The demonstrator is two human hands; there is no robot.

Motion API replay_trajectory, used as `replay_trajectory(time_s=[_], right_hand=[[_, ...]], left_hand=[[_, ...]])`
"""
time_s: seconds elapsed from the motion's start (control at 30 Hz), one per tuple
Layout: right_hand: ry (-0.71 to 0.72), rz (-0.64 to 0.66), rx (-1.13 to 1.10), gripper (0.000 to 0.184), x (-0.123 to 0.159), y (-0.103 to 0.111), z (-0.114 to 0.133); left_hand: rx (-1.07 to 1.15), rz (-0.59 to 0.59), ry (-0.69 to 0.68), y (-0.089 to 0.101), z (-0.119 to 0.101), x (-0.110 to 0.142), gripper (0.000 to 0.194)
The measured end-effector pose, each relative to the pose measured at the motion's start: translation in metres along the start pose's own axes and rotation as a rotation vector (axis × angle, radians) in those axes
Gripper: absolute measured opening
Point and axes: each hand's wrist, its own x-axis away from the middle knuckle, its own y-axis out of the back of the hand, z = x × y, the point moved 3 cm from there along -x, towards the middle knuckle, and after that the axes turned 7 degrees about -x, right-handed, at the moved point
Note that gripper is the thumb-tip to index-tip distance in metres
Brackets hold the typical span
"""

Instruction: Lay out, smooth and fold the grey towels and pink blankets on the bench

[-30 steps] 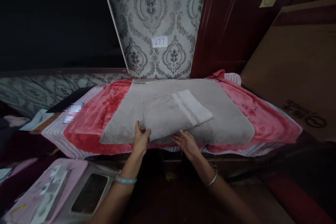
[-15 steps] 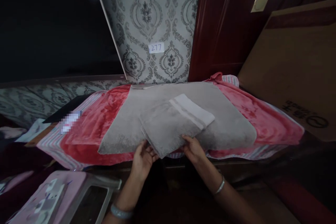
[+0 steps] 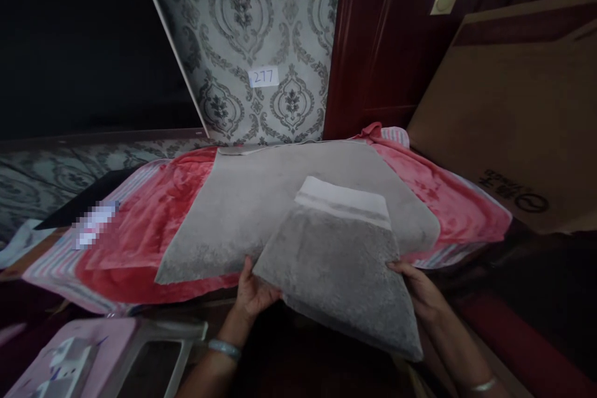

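A folded grey towel [image 3: 340, 267] with a white band at its far end is lifted off the surface and held toward me. My left hand [image 3: 254, 292] grips its left corner from below, fingers curled under the cloth. Along the towel's right edge, my right hand [image 3: 420, 289] holds on with most of its fingers hidden beneath. Behind it a larger grey towel [image 3: 261, 199] lies spread flat on a red fleece blanket [image 3: 153, 224].
A patterned wall with a "277" label [image 3: 263, 76] stands behind, a dark red door [image 3: 392, 43] to its right. A large cardboard box [image 3: 513, 112] leans at the right. A pink plastic stool [image 3: 93, 354] sits at lower left.
The folded towel has been picked up off the spread towel and pulled toward me, turning so its white band points away. My right hand slid out to its right edge.
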Motion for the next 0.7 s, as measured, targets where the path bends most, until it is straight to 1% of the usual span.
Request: replay_trajectory(time_s=[0.07,0.1,0.17,0.23,0.33,0.4,0.47,0.5,0.57,0.63,0.7], right_hand=[[-0.071,-0.018,-0.001,0.028,0.001,0.008,0.001],[-0.086,-0.018,-0.004,0.028,0.0,0.011,0.001],[-0.081,-0.019,-0.026,0.028,-0.004,0.013,0.0],[-0.039,-0.018,-0.056,0.03,-0.009,0.011,0.0],[0.044,-0.007,-0.084,0.033,-0.018,0.004,0.003],[0.101,-0.024,-0.112,0.034,-0.023,-0.002,0.006],[0.153,-0.056,-0.153,0.035,-0.027,-0.006,0.01],[0.177,-0.07,-0.171,0.035,-0.03,-0.009,0.011],[0.206,-0.092,-0.192,0.035,-0.033,-0.013,0.016],[0.209,-0.103,-0.194,0.034,-0.036,-0.019,0.022],[0.196,-0.09,-0.183,0.033,-0.037,-0.025,0.028]], left_hand=[[0.003,0.001,0.041,0.006,0.003,-0.005,0.062],[0.006,-0.019,0.067,0.009,0.004,-0.009,0.063],[0.001,-0.101,0.126,0.014,0.004,-0.019,0.058],[-0.03,-0.217,0.162,0.015,0.0,-0.029,0.05],[-0.122,-0.401,0.179,0.005,-0.01,-0.041,0.044],[-0.217,-0.539,0.167,-0.007,-0.017,-0.044,0.048],[-0.306,-0.64,0.13,-0.022,-0.024,-0.044,0.052],[-0.336,-0.663,0.111,-0.029,-0.028,-0.044,0.053],[-0.363,-0.652,0.092,-0.043,-0.034,-0.05,0.055],[-0.362,-0.618,0.121,-0.055,-0.04,-0.06,0.057],[-0.362,-0.612,0.174,-0.062,-0.046,-0.075,0.058]])
